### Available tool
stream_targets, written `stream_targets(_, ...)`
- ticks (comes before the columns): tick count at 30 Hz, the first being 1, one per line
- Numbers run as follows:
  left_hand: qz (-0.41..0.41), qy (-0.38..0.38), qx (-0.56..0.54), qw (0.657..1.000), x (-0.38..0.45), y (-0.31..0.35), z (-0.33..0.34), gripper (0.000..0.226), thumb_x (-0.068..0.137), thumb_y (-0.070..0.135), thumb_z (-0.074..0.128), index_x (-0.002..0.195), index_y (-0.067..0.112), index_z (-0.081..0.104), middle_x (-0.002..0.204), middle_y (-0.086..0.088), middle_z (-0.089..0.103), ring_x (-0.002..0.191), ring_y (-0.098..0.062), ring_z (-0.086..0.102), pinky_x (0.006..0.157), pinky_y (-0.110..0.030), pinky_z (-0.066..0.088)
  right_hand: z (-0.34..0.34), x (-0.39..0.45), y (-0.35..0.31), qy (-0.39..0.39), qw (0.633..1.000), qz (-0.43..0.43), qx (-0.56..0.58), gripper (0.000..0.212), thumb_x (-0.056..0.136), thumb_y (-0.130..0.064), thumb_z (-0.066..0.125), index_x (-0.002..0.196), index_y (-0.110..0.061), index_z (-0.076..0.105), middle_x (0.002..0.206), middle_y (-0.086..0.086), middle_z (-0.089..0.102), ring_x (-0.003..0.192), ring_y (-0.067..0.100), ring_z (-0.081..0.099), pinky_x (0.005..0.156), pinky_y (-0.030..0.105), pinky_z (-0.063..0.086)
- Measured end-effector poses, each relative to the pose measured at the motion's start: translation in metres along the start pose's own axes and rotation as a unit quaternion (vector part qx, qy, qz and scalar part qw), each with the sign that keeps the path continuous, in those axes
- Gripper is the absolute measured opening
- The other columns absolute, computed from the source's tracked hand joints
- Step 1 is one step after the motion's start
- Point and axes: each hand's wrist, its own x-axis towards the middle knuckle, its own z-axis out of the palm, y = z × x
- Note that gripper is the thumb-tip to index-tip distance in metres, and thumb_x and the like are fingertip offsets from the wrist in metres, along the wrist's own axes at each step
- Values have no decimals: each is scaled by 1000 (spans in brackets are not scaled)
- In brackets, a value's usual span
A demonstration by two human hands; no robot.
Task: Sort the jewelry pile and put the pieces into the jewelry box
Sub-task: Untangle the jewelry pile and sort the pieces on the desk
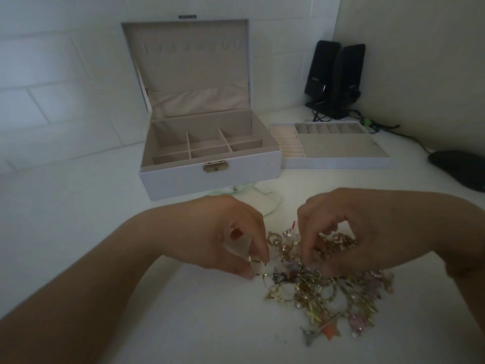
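Observation:
A tangled jewelry pile [338,292] of gold-toned chains, hoops and small coloured charms lies on the white table in front of me. My left hand [231,235] pinches a thin gold hoop [258,264] at the pile's left edge, between thumb and forefinger. My right hand [349,227] has its fingers curled down into the top of the pile, pinching pieces there. Behind the hands stands the white jewelry box [210,174], lid up, with several beige compartments that look empty. Its removable tray [333,148] sits to the right of the box.
A pale green pouch [265,200] lies between the box and my hands. Two black speakers [336,80] with cables stand in the back right corner. A dark object [462,169] rests at the table's right edge. A white brick wall runs behind.

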Motion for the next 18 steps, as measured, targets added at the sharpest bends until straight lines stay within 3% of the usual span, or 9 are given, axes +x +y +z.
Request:
stream_targets(3, 5, 5, -38, 999, -2, 1, -4, 23, 78, 28, 83, 99, 23, 76, 97, 12, 70, 82, -14, 62, 69, -15, 41, -1, -1, -5, -31, 999, 36, 8, 20, 72, -53, 74, 80, -36, 70, 82, -9, 59, 82, 12, 56, 77, 33, 49)
stream_targets(8, -7, -15, -93, 996, -7, 2, -12, 16, 80, 17, 79, 94, 23, 72, 91, 8, 71, 76, -15, 63, 62, -24, 42, 9, 4, -9, -57, 997, 49, -37, 12, 76, -46, 72, 76, -34, 68, 79, -5, 59, 74, 12, 56, 72, 36, 51)
stream_targets(12, 4, -7, -137, 991, -7, 1, -15, 15, 84, 11, 75, 94, 21, 71, 85, 1, 72, 70, -7, 61, 59, -23, 43, 1, 0, -8, -22, 999, 31, -4, 10, 79, -38, 71, 78, -29, 68, 73, 0, 59, 67, 19, 55, 67, 36, 50)
stream_targets(18, 5, 31, -193, 981, -7, -5, -15, 15, 82, 20, 74, 96, 15, 72, 85, -6, 73, 71, -14, 64, 65, -27, 48, 10, 7, -21, -30, 999, 21, -30, 37, 68, -67, 66, 89, -36, 66, 81, -8, 61, 75, 11, 58, 73, 36, 51)
